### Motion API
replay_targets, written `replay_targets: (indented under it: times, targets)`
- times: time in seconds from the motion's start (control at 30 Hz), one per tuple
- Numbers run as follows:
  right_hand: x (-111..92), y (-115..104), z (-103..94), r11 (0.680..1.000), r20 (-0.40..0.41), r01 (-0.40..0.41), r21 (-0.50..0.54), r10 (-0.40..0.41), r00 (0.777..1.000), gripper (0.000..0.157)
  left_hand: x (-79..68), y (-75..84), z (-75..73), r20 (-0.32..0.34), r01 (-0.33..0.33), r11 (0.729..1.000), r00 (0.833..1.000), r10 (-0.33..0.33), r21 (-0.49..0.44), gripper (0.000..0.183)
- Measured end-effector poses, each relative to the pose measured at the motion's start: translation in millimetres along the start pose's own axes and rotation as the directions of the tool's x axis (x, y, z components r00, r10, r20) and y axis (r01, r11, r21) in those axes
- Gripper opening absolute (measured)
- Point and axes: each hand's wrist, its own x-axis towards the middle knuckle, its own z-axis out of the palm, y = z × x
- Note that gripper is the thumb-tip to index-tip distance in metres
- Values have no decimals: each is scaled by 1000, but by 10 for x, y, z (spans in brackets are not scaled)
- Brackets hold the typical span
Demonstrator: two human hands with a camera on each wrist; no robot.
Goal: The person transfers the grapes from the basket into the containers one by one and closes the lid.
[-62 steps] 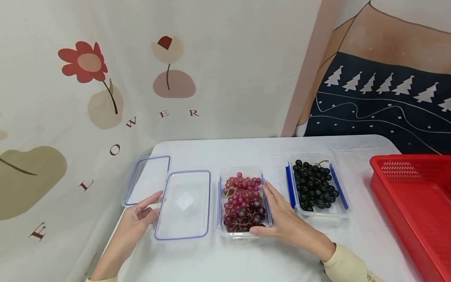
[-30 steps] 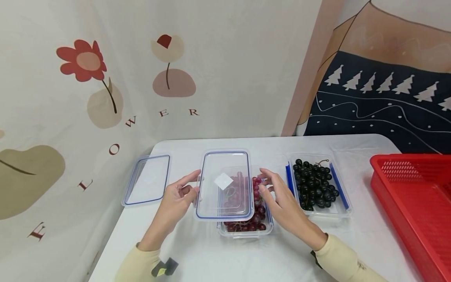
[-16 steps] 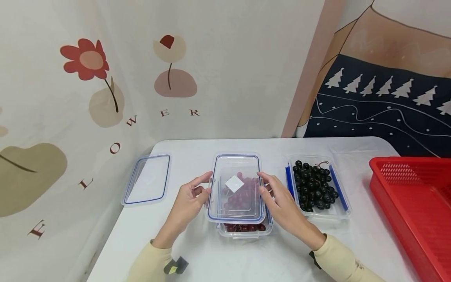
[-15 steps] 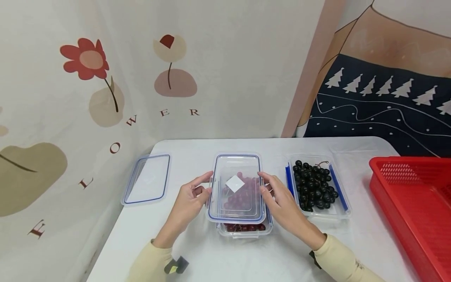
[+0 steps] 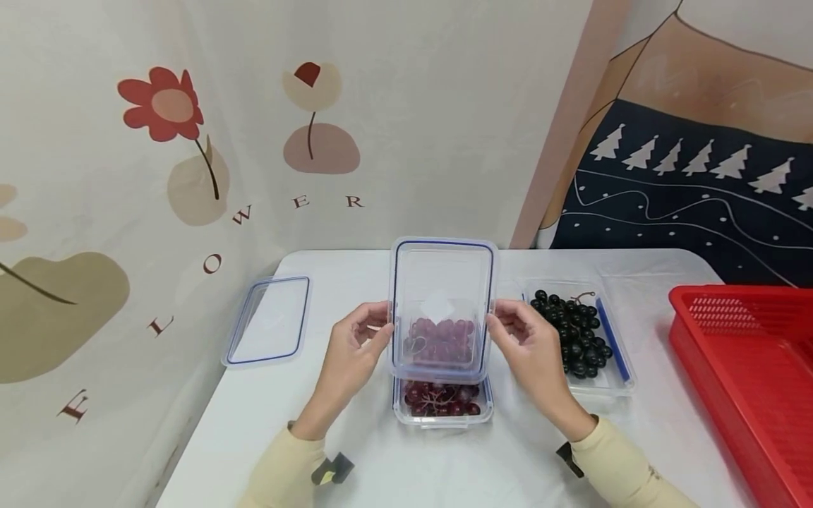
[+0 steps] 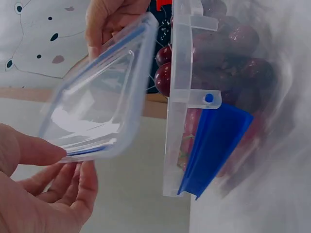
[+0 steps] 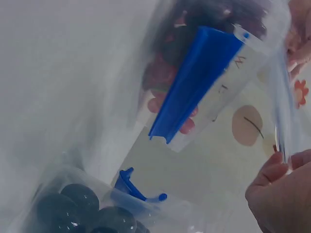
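Note:
A clear lid with a blue seal (image 5: pixel 442 282) is held tilted above the box of red grapes, its far end raised. My left hand (image 5: pixel 356 351) pinches the lid's left edge between thumb and fingers. On the opposite edge my right hand (image 5: pixel 528 346) pinches it the same way. Beneath stands the clear plastic box (image 5: pixel 442 421), with dark red grapes (image 5: pixel 438 398) at its near end and lighter ones seen through the lid. In the left wrist view, a gap shows between the lid (image 6: pixel 97 102) and the box, whose blue side clip (image 6: pixel 214 145) hangs folded out.
A second clear box holds black grapes (image 5: pixel 581 339) on the right, partly behind my right hand. Another blue-sealed lid (image 5: pixel 269 321) lies at the table's left edge. A red plastic basket (image 5: pixel 737 395) stands at the far right. Printed cloth hangs behind the white table (image 5: pixel 381 466).
The lid was lifted off the table at left and carried right over the red grapes. Both hands now hold it, and its far end has tipped up in the last half second.

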Motion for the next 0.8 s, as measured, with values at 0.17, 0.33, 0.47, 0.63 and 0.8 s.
replay_targets:
  times: [0.17,0.33,0.47,0.63,0.8]
  targets:
    - [7,28,-79,987,-93,117,-114,-128,987,20,-4,-4,56,-82,-133,988,987,139,75,31]
    - [-51,53,-157,954,-37,225,-196,-237,971,44,-28,-42,65,-89,-149,985,984,156,82,30]
    - [-148,82,-187,952,38,220,-212,-217,975,39,-55,-111,48,-51,-100,993,993,103,57,24]
    - [-306,91,-167,957,158,120,-266,-80,984,34,-135,-242,42,32,-44,996,999,42,82,36]
    - [-413,60,-101,920,276,26,-391,90,957,54,-235,-355,63,90,-37,984,996,21,177,58]
